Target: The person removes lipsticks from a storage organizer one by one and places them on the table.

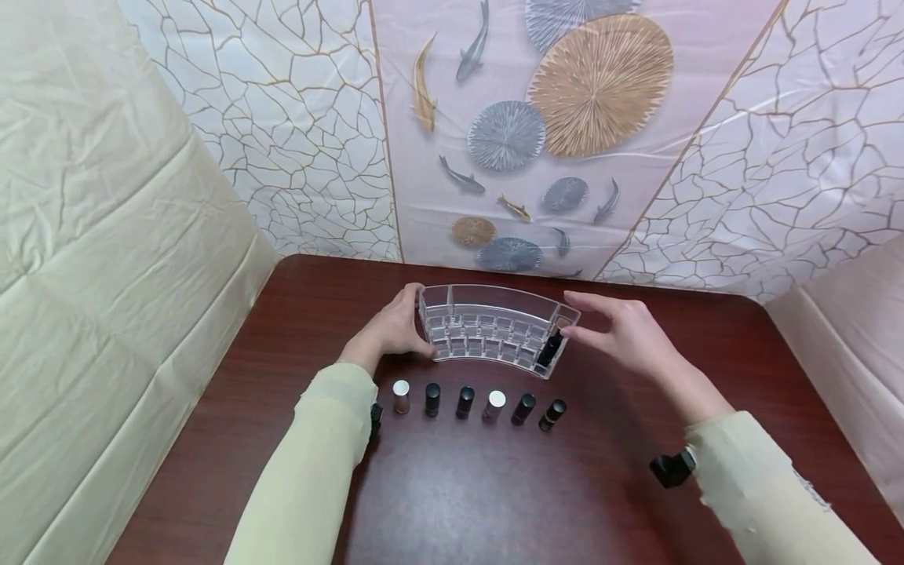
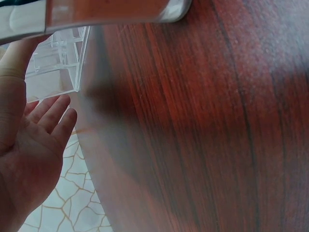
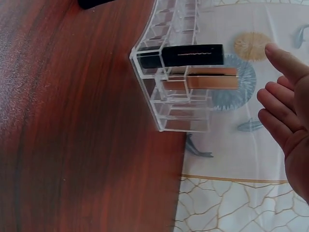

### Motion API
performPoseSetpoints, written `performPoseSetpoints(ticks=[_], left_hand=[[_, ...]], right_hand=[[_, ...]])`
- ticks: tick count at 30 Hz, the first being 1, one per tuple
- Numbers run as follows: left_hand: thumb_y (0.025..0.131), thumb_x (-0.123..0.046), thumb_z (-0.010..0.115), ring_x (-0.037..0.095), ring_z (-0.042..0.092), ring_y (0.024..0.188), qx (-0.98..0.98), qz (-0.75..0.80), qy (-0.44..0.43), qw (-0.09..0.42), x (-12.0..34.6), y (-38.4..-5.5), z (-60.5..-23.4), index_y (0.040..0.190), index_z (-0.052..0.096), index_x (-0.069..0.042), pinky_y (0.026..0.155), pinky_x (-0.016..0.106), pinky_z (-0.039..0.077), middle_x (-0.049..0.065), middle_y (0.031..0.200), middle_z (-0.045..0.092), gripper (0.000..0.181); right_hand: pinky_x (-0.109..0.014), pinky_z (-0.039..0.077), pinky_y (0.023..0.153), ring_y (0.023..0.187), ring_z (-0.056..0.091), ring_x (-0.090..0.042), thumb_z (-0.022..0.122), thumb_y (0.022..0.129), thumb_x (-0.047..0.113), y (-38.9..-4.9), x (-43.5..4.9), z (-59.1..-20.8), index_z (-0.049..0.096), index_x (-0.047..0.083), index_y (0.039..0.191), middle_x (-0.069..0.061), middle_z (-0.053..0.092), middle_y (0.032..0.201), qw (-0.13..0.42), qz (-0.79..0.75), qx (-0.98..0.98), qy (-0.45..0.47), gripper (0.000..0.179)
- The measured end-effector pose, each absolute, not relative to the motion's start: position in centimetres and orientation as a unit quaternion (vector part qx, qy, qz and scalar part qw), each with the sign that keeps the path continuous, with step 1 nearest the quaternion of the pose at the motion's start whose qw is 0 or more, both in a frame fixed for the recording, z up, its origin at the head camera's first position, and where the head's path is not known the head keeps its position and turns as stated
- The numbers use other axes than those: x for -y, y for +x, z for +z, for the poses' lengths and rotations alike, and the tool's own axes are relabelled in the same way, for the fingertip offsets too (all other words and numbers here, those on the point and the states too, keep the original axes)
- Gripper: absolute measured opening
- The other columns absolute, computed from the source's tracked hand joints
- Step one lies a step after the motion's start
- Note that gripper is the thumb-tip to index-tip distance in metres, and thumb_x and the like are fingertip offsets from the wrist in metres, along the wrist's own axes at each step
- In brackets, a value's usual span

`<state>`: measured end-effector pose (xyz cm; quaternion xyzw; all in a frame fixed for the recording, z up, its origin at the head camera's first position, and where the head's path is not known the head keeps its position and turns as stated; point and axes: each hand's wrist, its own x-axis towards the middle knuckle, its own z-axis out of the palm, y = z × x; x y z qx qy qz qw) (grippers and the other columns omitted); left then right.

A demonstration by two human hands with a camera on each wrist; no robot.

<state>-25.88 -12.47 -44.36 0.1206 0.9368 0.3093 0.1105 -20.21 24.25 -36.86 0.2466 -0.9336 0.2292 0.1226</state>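
Note:
A clear, curved acrylic lipstick organizer (image 1: pixel 487 322) with tiered slots stands on the table. My left hand (image 1: pixel 399 326) holds its left end, thumb at the front corner and fingers at the back. In the left wrist view, the fingers (image 2: pixel 57 116) lie against the organizer's end (image 2: pixel 53 82). At the right end my right hand (image 1: pixel 621 326) is spread, thumb close to a black lipstick (image 1: pixel 549 349). That black lipstick (image 3: pixel 193 55) and a tan tube (image 3: pixel 212 79) stand in end slots, and the right hand (image 3: pixel 289 106) is apart from them.
In front of the organizer, several lipsticks stand in a row, from a silver-capped one (image 1: pixel 401 396) at left through a white-capped one (image 1: pixel 497 404) to a black one (image 1: pixel 553 414) at right. The dark red wooden table (image 1: pixel 452 494) ends at a patterned cloth backdrop (image 1: pixel 318 157).

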Motion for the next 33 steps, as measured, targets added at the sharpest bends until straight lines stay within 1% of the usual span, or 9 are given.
performPoseSetpoints(ticks=[6, 11, 16, 19, 21, 22, 27, 33], left_hand=[[0.056, -0.037, 0.092, 0.028, 0.048, 0.124, -0.936, 0.309, 0.125, 0.109, 12.4, -25.8, -44.2, 0.147, 0.018, -0.017, 0.100, 0.043, 0.041, 0.011, 0.142, 0.038, 0.119], [0.056, -0.036, 0.093, 0.028, 0.048, 0.123, -0.936, 0.310, 0.125, 0.107, 12.4, -25.8, -44.2, 0.146, 0.018, -0.018, 0.101, 0.043, 0.041, 0.011, 0.142, 0.038, 0.118], [0.055, -0.037, 0.093, 0.027, 0.048, 0.124, -0.938, 0.308, 0.124, 0.105, 12.4, -25.7, -44.2, 0.146, 0.019, -0.018, 0.101, 0.042, 0.041, 0.011, 0.141, 0.039, 0.119], [0.055, -0.036, 0.093, 0.027, 0.048, 0.124, -0.938, 0.308, 0.124, 0.105, 12.4, -25.7, -44.3, 0.146, 0.018, -0.018, 0.101, 0.042, 0.041, 0.011, 0.141, 0.039, 0.118], [0.056, -0.036, 0.093, 0.027, 0.048, 0.124, -0.938, 0.308, 0.124, 0.105, 12.4, -25.8, -44.3, 0.146, 0.018, -0.018, 0.101, 0.042, 0.041, 0.011, 0.141, 0.039, 0.118], [0.056, -0.036, 0.093, 0.027, 0.048, 0.124, -0.937, 0.308, 0.125, 0.105, 12.4, -25.8, -44.3, 0.146, 0.019, -0.018, 0.101, 0.042, 0.041, 0.011, 0.141, 0.039, 0.118], [0.055, -0.036, 0.093, 0.027, 0.048, 0.124, -0.937, 0.308, 0.127, 0.102, 12.4, -25.8, -44.3, 0.146, 0.019, -0.017, 0.102, 0.042, 0.041, 0.011, 0.141, 0.039, 0.118], [0.055, -0.037, 0.093, 0.027, 0.048, 0.124, -0.938, 0.307, 0.126, 0.100, 12.4, -25.8, -44.4, 0.145, 0.019, -0.018, 0.102, 0.042, 0.041, 0.011, 0.141, 0.039, 0.118]], right_hand=[[-0.037, 0.046, 0.091, 0.111, 0.061, -0.015, 0.079, 0.079, 0.035, -20.8, -24.4, -38.0, 0.065, 0.022, 0.125, 0.002, 0.069, 0.117, 0.115, 0.262, 0.932, 0.222, 0.050], [-0.028, 0.045, 0.088, 0.105, 0.063, -0.013, 0.079, 0.079, 0.035, -21.1, -24.4, -38.9, 0.067, 0.024, 0.123, 0.002, 0.070, 0.114, 0.107, 0.284, 0.931, 0.203, 0.047], [-0.021, 0.049, 0.079, 0.096, 0.069, -0.018, 0.079, 0.080, 0.030, -21.3, -24.4, -39.6, 0.069, 0.021, 0.119, 0.001, 0.070, 0.113, 0.087, 0.325, 0.922, 0.192, 0.042], [-0.020, 0.051, 0.076, 0.092, 0.070, -0.015, 0.079, 0.081, 0.026, -21.4, -24.3, -40.0, 0.070, 0.018, 0.117, 0.002, 0.072, 0.106, 0.078, 0.347, 0.915, 0.190, 0.039], [-0.016, 0.051, 0.074, 0.090, 0.070, -0.012, 0.078, 0.081, 0.024, -21.5, -24.3, -40.2, 0.070, 0.017, 0.116, 0.002, 0.073, 0.101, 0.071, 0.360, 0.911, 0.189, 0.037], [-0.017, 0.051, 0.074, 0.090, 0.070, -0.011, 0.078, 0.081, 0.023, -21.5, -24.2, -40.3, 0.070, 0.016, 0.116, 0.001, 0.074, 0.100, 0.070, 0.365, 0.909, 0.190, 0.036], [-0.016, 0.052, 0.073, 0.090, 0.070, -0.013, 0.078, 0.081, 0.021, -21.7, -24.1, -40.7, 0.071, 0.010, 0.113, -0.002, 0.073, 0.103, 0.070, 0.381, 0.903, 0.187, 0.034], [-0.013, 0.050, 0.070, 0.086, 0.068, -0.002, 0.078, 0.081, 0.019, -21.9, -24.1, -41.1, 0.073, 0.010, 0.111, -0.003, 0.073, 0.102, 0.074, 0.381, 0.902, 0.188, 0.031]])
